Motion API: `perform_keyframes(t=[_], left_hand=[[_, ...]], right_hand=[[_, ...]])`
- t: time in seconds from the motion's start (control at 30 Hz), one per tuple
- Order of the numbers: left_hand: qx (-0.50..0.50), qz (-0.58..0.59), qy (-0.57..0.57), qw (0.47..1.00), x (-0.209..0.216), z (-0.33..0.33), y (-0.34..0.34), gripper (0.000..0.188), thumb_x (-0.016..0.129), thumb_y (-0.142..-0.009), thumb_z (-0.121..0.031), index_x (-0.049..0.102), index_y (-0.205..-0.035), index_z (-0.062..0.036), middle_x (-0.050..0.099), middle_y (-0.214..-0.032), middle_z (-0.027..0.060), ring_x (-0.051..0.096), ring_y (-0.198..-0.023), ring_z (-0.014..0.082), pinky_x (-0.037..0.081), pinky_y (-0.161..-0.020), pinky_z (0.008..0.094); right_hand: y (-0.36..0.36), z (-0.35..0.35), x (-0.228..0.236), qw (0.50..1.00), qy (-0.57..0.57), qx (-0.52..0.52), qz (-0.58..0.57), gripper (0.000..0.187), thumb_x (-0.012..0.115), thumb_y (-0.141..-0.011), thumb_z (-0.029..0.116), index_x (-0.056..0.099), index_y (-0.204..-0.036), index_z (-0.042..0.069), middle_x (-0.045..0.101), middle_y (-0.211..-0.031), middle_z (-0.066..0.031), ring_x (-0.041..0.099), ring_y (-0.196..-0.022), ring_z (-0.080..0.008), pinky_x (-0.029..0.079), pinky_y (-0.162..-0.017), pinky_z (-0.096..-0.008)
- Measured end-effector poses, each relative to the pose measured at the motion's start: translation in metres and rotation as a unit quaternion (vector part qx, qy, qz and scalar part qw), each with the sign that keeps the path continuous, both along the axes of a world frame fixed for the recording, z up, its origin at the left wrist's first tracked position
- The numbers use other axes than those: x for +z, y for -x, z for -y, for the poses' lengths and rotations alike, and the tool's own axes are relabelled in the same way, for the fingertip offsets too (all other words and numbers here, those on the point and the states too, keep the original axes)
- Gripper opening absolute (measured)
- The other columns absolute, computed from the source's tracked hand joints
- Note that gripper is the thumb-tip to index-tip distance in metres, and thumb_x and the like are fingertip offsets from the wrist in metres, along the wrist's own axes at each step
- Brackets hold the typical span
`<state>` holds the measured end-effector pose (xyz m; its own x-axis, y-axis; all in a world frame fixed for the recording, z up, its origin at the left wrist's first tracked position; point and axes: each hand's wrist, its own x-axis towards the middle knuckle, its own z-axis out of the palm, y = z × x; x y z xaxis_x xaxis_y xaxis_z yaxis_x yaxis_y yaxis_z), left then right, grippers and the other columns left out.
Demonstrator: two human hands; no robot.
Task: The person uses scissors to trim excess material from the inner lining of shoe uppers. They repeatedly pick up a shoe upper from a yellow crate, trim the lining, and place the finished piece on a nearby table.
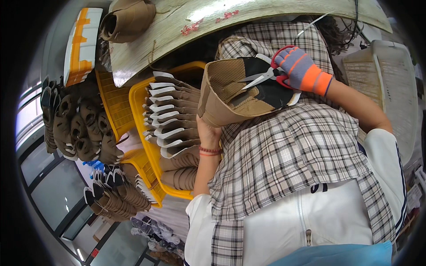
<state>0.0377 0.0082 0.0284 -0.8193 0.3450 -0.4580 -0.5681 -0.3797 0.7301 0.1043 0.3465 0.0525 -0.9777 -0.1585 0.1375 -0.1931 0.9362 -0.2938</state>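
As scissors (267,74) gape, brown upper (239,102) open-rimmed, blade contact unclear

Brown-and-black shoe upper (248,95), tilted, red-handled scissors (265,76), slightly spread, over its opening

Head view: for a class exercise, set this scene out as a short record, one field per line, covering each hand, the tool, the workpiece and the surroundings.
Left hand: ungloved, holding the brown shoe upper
Right hand: gloved in grey and orange, holding the scissors
Tool: scissors with red handles, blades slightly parted
Workpiece: brown shoe upper, open side showing, blades over it; cutting contact unclear
Person's left: yellow basket holding white-edged brown pieces
Beyond the hands: wood-grain table
Clothing: checked apron
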Motion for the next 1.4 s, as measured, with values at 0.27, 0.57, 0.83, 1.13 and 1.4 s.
perform_keyframes(t=[0.27,0.57,0.83,1.13,1.4], left_hand=[[-0.080,-0.329,0.274,0.900,-0.011,-0.016,0.001,0.035,0.059,-0.096,-0.017,0.053,-0.128,-0.0022,0.060,-0.120,0.0065,0.055,-0.103,0.0131,0.047,-0.090,0.0313],[-0.016,-0.073,-0.018,0.997,0.014,-0.054,0.009,0.050,0.061,-0.095,-0.028,0.045,-0.136,-0.0035,0.054,-0.128,0.0075,0.053,-0.114,0.0219,0.045,-0.098,0.0362],[-0.015,-0.081,-0.037,0.996,0.003,-0.050,0.010,0.047,0.062,-0.094,-0.027,0.048,-0.132,-0.0042,0.057,-0.126,0.0092,0.055,-0.113,0.0227,0.045,-0.099,0.0395],[-0.031,-0.065,-0.095,0.993,0.016,-0.048,0.021,0.045,0.063,-0.093,-0.020,0.049,-0.133,-0.0049,0.058,-0.128,0.0105,0.055,-0.117,0.0271,0.045,-0.100,0.0434],[-0.133,0.109,-0.044,0.984,-0.006,0.018,0.037,0.033,0.068,-0.084,-0.004,0.054,-0.114,-0.0044,0.059,-0.106,0.0093,0.059,-0.098,0.0212,0.049,-0.085,0.0331]], right_hand=[[-0.005,-0.014,-0.003,0.994,-0.002,-0.051,0.094,0.033,0.076,-0.067,0.022,0.063,-0.095,0.012,0.063,-0.095,-0.0063,0.061,-0.091,-0.0277,0.048,-0.079,-0.0375],[0.035,0.019,0.021,0.997,-0.041,0.055,-0.033,0.045,0.079,-0.060,0.024,0.061,-0.098,0.008,0.062,-0.094,-0.0071,0.060,-0.090,-0.0257,0.046,-0.081,-0.0376],[0.035,0.021,0.030,0.996,-0.089,0.022,-0.008,0.034,0.074,-0.071,0.029,0.063,-0.095,0.008,0.065,-0.080,-0.0058,0.063,-0.082,-0.0234,0.050,-0.076,-0.0358],[0.025,0.008,0.035,0.997,-0.072,0.007,0.038,0.042,0.079,-0.068,0.031,0.062,-0.098,0.007,0.065,-0.089,-0.0065,0.062,-0.088,-0.0241,0.049,-0.079,-0.0369],[0.003,-0.012,0.016,0.993,-0.115,-0.008,0.022,0.047,0.078,-0.067,0.032,0.061,-0.104,0.009,0.062,-0.098,-0.0071,0.060,-0.092,-0.0262,0.047,-0.084,-0.0383]])
